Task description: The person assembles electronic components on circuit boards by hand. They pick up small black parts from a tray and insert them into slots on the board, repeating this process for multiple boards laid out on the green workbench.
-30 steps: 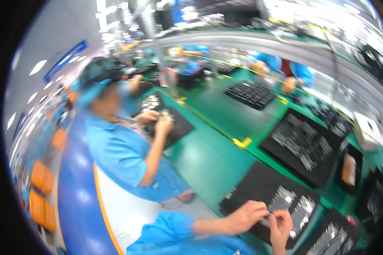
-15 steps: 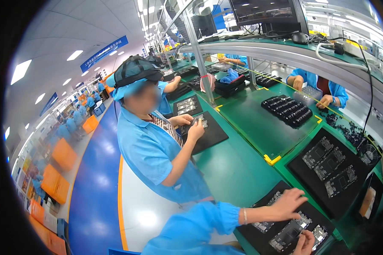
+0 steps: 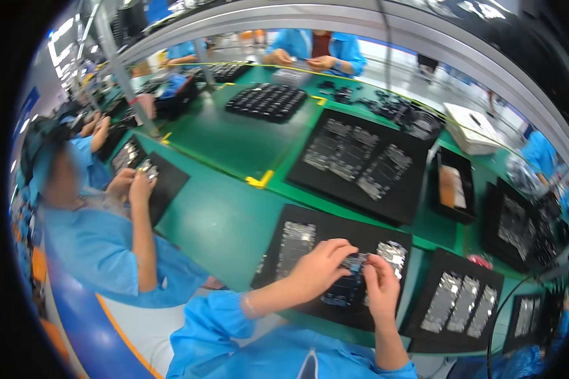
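Note:
A dark circuit board [image 3: 342, 292] is tilted between my two hands above a black foam mat [image 3: 284, 218]. My left hand [image 3: 316, 270] reaches over from the left, thumb and fingers closed at the board's upper left. At its upper right edge, my right hand [image 3: 382, 284] pinches the board between thumb and fingertips. Silvery circuit boards lie on the mat to either side: one board [image 3: 296, 243] left of my hands, another board [image 3: 393, 254] to the right, partly covered by my right hand. Motion blur hides fine detail.
Beyond my mat, three boards [image 3: 341, 148] lie on a larger black mat [image 3: 385, 205]. Further right are a black tray [image 3: 455, 211] and another mat with silvery boards [image 3: 464, 306]. A co-worker [image 3: 107, 234] handles a small part at left. A metal shelf beam [image 3: 284, 20] crosses overhead.
The view has swung to the right and down. My left hand, earlier raised with fingers spread above the boards, has come down to the board at my right hand.

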